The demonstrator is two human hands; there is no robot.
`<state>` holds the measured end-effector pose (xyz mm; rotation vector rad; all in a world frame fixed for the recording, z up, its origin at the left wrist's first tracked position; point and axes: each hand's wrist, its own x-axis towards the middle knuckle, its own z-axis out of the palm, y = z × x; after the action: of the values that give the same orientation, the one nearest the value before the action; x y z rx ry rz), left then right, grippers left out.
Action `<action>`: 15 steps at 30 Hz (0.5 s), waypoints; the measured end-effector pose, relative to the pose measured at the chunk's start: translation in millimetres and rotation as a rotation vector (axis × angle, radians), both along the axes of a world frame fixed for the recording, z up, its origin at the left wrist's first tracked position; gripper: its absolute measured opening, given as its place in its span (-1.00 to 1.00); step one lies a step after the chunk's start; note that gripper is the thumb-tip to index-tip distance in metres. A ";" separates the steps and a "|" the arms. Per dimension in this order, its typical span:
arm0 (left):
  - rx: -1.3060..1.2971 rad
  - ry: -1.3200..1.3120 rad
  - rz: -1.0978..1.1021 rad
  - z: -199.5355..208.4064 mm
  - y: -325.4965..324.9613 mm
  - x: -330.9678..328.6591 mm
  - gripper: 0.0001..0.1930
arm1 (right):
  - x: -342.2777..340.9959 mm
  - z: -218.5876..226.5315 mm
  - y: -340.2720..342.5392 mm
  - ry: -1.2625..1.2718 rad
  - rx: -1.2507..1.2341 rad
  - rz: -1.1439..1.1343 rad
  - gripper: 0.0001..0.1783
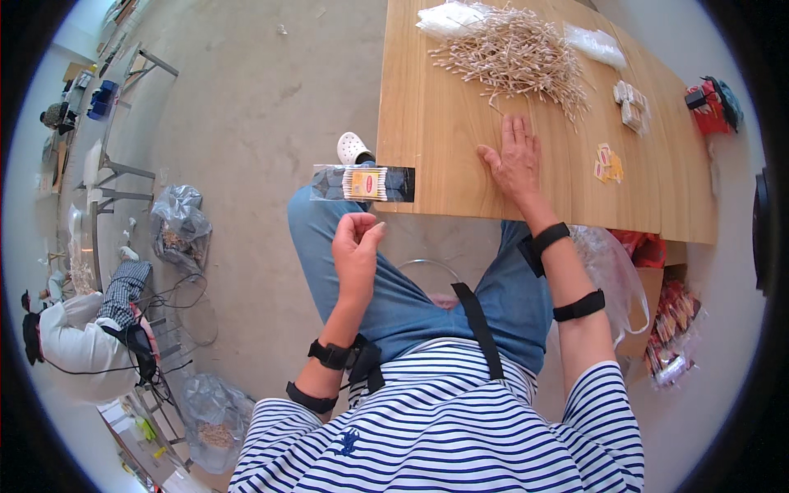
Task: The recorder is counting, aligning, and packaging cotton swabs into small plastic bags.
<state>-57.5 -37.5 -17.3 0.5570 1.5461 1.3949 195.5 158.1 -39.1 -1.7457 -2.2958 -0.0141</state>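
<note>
My left hand [357, 250] is beside the table's near left corner, its fingers curled in and the thumb drawn against them; no object shows in it. Just beyond its fingertips is a clear packet of cotton swabs [355, 183] with a yellow and red label card. That packet overlaps the table corner and my left knee; what supports it is unclear. My right hand [516, 162] lies palm down on the wooden table [440, 156], fingers straight and thumb apart. Beyond its fingertips spreads a large heap of loose cotton swabs [518, 57].
Small yellow label cards [608, 164] and wrapped swab bundles [631, 107] lie right of my right hand. Clear plastic bags [596, 45] flank the heap. Below the table's right side hangs a plastic bag [612, 271]. Another person [86, 345] sits at the left, near floor bags [181, 226].
</note>
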 end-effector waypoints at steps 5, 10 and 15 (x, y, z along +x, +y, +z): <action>0.069 0.399 -0.078 21.6 23.1 18.8 -0.85 | 4.8 -21.5 -9.2 -0.042 -0.009 -0.015 -0.04; 0.315 0.937 -0.340 24.2 49.9 45.5 -0.72 | -13.6 6.5 -59.0 0.125 -0.009 0.178 -0.17; 0.414 1.222 -0.538 15.4 72.7 75.4 -0.45 | 3.7 11.1 -59.2 0.365 -0.028 0.203 -0.24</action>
<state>17.9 35.2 -1.9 2.1867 1.7240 0.9179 199.3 98.9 -28.0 -1.3819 -2.1918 0.3458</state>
